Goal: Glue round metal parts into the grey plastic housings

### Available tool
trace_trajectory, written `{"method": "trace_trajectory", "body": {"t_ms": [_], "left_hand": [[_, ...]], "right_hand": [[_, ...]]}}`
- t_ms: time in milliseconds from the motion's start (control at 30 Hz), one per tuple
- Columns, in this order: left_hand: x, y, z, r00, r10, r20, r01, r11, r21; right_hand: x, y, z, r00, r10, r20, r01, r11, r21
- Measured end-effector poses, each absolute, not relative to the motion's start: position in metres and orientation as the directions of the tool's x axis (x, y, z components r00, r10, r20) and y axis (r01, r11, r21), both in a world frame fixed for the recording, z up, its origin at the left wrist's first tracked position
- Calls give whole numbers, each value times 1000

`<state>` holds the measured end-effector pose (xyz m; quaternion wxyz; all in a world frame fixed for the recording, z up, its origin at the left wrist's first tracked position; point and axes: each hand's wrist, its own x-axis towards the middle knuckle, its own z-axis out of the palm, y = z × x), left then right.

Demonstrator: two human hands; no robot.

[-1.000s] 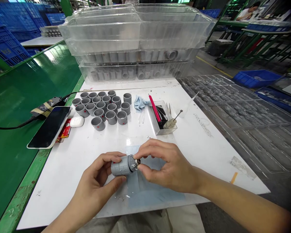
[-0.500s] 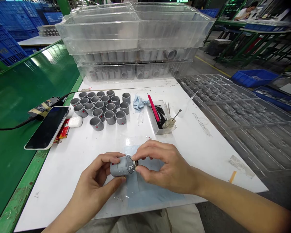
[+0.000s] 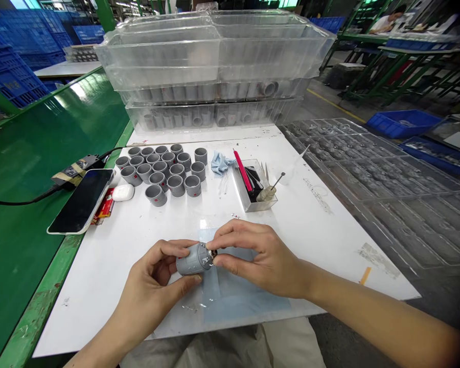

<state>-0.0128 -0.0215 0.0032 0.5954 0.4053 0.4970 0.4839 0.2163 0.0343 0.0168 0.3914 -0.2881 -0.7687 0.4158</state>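
I see the left hand (image 3: 157, 273) grasping the grey cylinder (image 3: 191, 261) above the white table (image 3: 107, 266), the right hand (image 3: 255, 250) pinching its metal end (image 3: 213, 253). Around it: near edge (image 3: 191, 329), six o'clock; grey rings (image 3: 176, 188), eleven; tool box (image 3: 258, 207), one-thirty; tabletop stretching to nine.

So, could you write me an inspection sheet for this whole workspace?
Surface: white tabletop, scuffed in places.
Work pieces: gray cylinder, small shiny piece at its end; gray rings standing beyond.
Clutter: phone, crumpled blue wad, clear tool box.
Left hand: fingers around the cylinder.
Right hand: fingers pinching the shiny piece.
Cables: black cable over the green surface, left.
Surroundings: stacked clear trays, blue crates, a person far right.
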Motion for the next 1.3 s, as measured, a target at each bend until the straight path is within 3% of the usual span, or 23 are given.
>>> {"method": "trace_trajectory", "body": {"t_ms": [167, 433, 667, 800, 900, 1000, 1067, 1133, 1200, 1300], "left_hand": [[-12, -21, 6, 24, 980, -198, -153, 200, 968], [-14, -22, 8, 38, 958, -284, -94, 286, 954], [-18, -20, -1, 71, 952, -298, -48, 302, 952], [-18, -24, -5, 55, 990, -132, -26, 133, 991], [-20, -30, -5, 72, 987, 145, 146, -154, 977], [-24, -34, -2, 229, 859, 458, 354, -512, 783], [-26, -34, 2, 314, 766, 561, 432, -642, 634], [-27, -31, 7, 324, 739, 590, 485, -665, 567], [-27, -27, 10, 329, 758, 563, 524, -643, 559], [-25, -20, 13, 358, 814, 457, 538, -580, 612]], "right_hand": [[216, 35, 17, -512, 790, 339, 124, 458, -880], [213, 39, 15, -451, 885, 114, 123, 188, -974], [211, 40, 12, -441, 896, 53, 99, 107, -989], [215, 36, 23, -455, 890, 46, 125, 115, -986], [219, 28, 29, -432, 898, 81, 162, 165, -973], [221, 17, 29, -407, 896, 176, 134, 249, -959], [222, 9, 28, -374, 903, 212, 114, 272, -956], [223, 2, 27, -349, 930, 117, 132, 172, -976], [225, -3, 30, -394, 907, -147, 122, -107, -987], [229, -3, 36, -568, 683, -460, 80, -510, -856]]}}
